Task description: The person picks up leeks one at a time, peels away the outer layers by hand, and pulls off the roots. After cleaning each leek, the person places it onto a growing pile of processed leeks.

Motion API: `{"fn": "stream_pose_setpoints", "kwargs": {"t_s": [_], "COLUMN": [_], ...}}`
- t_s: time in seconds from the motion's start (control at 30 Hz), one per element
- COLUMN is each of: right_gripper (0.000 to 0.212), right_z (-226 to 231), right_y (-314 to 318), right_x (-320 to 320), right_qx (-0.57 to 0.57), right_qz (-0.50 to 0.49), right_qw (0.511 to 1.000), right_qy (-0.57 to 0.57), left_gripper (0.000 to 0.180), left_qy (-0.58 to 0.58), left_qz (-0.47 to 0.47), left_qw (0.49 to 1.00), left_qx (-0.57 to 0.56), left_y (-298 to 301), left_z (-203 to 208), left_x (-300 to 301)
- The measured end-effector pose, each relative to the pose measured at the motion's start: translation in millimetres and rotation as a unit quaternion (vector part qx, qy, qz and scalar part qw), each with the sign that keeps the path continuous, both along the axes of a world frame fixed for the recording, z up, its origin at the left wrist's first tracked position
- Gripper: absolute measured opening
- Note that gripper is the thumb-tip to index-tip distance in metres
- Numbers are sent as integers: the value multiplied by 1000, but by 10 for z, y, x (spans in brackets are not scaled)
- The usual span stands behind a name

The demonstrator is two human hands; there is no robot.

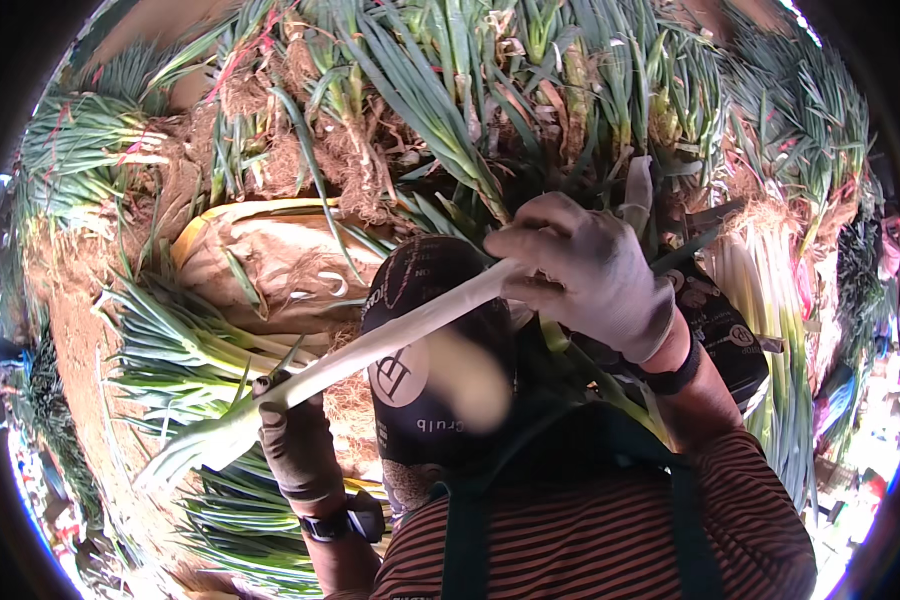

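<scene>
A long white green-onion stalk (400, 335) lies slantwise across my lap, its pale green, flattened leafy end at the lower left. My left hand (302, 450), in a dirty grey-brown glove, closes around it near that leafy end, with the thumb against the stalk. Higher up on the right, my right hand (585, 265) in a whitish glove has its fingers bent around the other end, whose tip they hide. A pale, limp strip (637, 190) stands up just beyond the right hand; I cannot tell whether it is attached to the stalk.
Unpeeled green onions with hairy roots (430, 110) are heaped ahead of me. Piled white stalks (755, 270) lie at the right, and more green onions (185, 350) at the left. A crumpled tan sack (270, 250) sits ahead on the left. My knees wear dark printed covers (430, 350).
</scene>
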State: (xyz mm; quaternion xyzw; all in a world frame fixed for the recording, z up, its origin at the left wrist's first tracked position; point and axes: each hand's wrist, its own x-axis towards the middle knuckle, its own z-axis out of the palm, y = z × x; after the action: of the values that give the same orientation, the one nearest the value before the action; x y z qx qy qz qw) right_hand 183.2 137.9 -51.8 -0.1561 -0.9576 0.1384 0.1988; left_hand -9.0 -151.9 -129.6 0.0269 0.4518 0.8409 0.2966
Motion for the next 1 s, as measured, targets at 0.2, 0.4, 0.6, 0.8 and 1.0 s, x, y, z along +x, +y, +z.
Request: {"fn": "stream_pose_setpoints", "kwargs": {"t_s": [0.2, 0.4, 0.6, 0.8, 1.0], "right_gripper": [34, 35, 43, 18, 14], "right_z": [-152, -49, -138, -663, -299], "right_y": [105, -328, -663, 723, 393], "right_x": [117, -211, -860, -854, -389], "right_qx": [-178, 63, 236, 171, 242], "right_qz": [-52, -66, -104, -209, -291], "right_qw": [978, 984, 963, 951, 921], "right_qy": [95, 152, 75, -150, -91], "left_gripper": [48, 40, 30, 24, 29], "left_qy": [60, 119, 131, 171, 199], "left_qz": [-2, 7, 33, 16, 3], "left_qw": [998, 990, 983, 975, 970], "left_qx": [-15, -75, -124, -140, -141], "left_y": [206, 483, 740, 675, 449], "left_z": [70, 119, 257, 271, 171], "left_x": [-6, 158, 387, 439, 377]}}
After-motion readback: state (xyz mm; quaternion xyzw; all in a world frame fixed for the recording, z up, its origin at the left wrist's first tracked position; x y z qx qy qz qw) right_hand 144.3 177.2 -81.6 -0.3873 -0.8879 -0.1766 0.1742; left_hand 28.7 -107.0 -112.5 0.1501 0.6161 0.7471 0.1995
